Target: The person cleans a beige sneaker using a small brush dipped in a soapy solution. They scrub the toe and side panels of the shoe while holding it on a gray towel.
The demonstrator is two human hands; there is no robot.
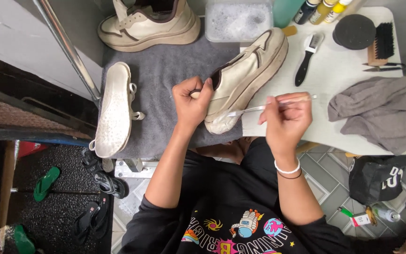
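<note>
My left hand (pixel 191 101) grips the heel opening of a cream platform sneaker (pixel 247 75) lying on its side, partly on a grey towel (pixel 165 80) and partly on a white table (pixel 325 89). My right hand (pixel 286 117) pinches a white shoelace (pixel 250 109) that stretches from the sneaker's toe end across to my fingers and past them to the right.
A second cream sneaker (pixel 149 26) stands at the back, and an insole (pixel 113 110) lies on the left of the towel. There are also a tub of soapy water (pixel 238 19), brushes (pixel 306 59), a round black sponge (pixel 353 30), bottles (pixel 320 9) and a grey cloth (pixel 381 113). Sandals (pixel 97 188) lie on the floor.
</note>
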